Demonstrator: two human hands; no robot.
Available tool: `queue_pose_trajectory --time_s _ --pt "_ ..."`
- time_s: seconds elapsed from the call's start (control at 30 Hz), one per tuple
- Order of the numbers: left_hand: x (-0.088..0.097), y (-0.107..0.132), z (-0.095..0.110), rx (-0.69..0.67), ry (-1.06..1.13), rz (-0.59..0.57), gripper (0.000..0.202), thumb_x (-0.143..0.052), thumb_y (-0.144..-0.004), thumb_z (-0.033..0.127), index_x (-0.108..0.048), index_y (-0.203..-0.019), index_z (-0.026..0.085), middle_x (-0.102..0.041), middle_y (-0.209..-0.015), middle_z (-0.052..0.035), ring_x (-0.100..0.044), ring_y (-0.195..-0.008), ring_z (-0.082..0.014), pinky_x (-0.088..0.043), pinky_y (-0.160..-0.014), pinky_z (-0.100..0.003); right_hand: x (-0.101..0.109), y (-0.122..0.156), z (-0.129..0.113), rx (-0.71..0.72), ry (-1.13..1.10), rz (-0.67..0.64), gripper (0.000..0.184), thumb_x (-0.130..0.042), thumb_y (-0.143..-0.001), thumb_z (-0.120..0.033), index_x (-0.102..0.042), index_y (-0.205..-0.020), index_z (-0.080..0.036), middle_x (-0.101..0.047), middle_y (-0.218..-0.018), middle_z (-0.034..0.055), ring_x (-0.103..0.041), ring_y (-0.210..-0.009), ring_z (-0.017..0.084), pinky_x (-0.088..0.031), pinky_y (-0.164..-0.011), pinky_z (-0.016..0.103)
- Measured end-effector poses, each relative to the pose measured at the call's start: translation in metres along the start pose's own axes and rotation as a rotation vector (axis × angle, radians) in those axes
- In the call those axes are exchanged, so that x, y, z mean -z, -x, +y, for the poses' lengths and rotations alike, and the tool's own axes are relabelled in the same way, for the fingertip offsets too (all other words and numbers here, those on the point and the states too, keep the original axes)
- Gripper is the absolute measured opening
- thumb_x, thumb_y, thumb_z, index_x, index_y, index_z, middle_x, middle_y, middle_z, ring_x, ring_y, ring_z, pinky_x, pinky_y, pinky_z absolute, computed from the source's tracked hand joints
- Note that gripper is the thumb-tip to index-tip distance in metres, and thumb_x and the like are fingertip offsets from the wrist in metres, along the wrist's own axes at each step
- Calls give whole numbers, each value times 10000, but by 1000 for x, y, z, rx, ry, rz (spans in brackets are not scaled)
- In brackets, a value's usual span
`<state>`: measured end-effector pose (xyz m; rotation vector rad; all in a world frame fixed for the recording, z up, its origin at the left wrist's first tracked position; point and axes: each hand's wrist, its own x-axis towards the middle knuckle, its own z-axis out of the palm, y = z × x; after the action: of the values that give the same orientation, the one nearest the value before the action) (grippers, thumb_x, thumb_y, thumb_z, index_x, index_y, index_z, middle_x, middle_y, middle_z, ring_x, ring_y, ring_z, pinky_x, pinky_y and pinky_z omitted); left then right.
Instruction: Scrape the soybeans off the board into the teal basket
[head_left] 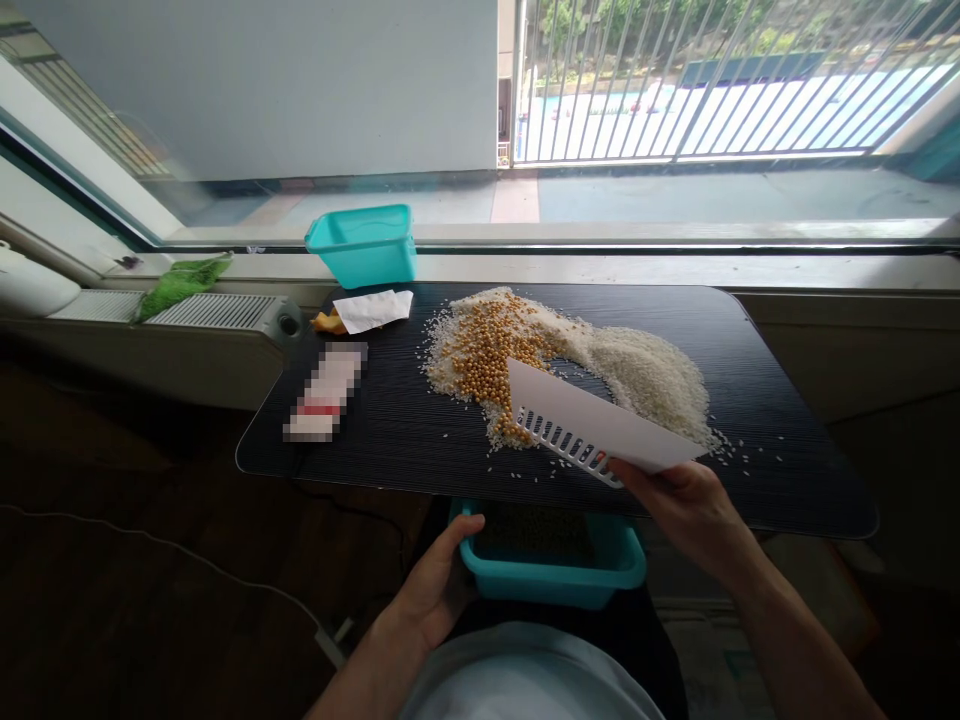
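Note:
A pile of white rice [645,372] mixed with yellow soybeans [491,350] lies on a black tabletop [390,420]. My right hand [686,505] is closed on a white slotted scoop [581,425], whose edge rests in the beans near the table's front. My left hand [439,585] grips the left rim of a teal tub [551,560] held under the table's front edge; the tub holds dark greenish grains.
A second teal tub [365,243] stands on the windowsill at the back left. A white paper [373,309] and a blurred packet [326,392] lie on the table's left part. A green cloth [180,283] sits on the radiator. A white cable [187,570] crosses the floor.

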<state>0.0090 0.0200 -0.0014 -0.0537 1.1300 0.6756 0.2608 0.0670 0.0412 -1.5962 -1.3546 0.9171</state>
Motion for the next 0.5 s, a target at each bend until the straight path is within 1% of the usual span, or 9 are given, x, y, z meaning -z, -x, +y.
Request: queue_pose_trajectory --time_s 0.1,0.17,0.23,0.33,0.5 --pt "1 0 0 -2 4 -10 458 -597 -841 323 -555 -1256 135 -739 -1035 -97 -667 -1020 -262 -496 -882 -346 2 -8 -1 65 46 -24 373 -733 -712 -466 -799 -960 -195 -791 -901 49 -747 -864 313 -603 -814 404" --pt "1 1 0 -3 0 -3 465 -595 -843 326 -549 -1266 139 -739 -1037 -97 -666 -1024 -264 -494 -886 -348 0 -15 -1 74 72 -25 357 -729 -720 -452 -799 -947 -186 -792 -895 54 -748 -858 313 -607 -801 401" --pt "1 2 0 -1 0 5 468 -599 -840 322 -547 -1270 146 -739 -1036 -96 -670 -1016 -265 -495 -884 -350 -3 -22 -1 83 73 -32 355 -720 -730 -438 -795 -958 -176 -791 -913 55 -745 -883 312 -600 -824 405" --pt "1 3 1 8 7 19 470 -606 -830 309 -550 -1269 148 -741 -1023 -96 -676 -998 -268 -497 -876 -352 -9 -27 0 95 69 -80 369 -702 -747 -417 -785 -1002 -162 -787 -946 55 -736 -925 310 -588 -858 408" --pt "2 4 1 7 24 28 477 -623 -822 307 -556 -1265 146 -743 -992 -98 -670 -996 -278 -496 -867 -361 -10 -24 2 115 98 -143 354 -679 -770 -398 -783 -1016 -166 -784 -965 50 -731 -949 307 -581 -874 409"
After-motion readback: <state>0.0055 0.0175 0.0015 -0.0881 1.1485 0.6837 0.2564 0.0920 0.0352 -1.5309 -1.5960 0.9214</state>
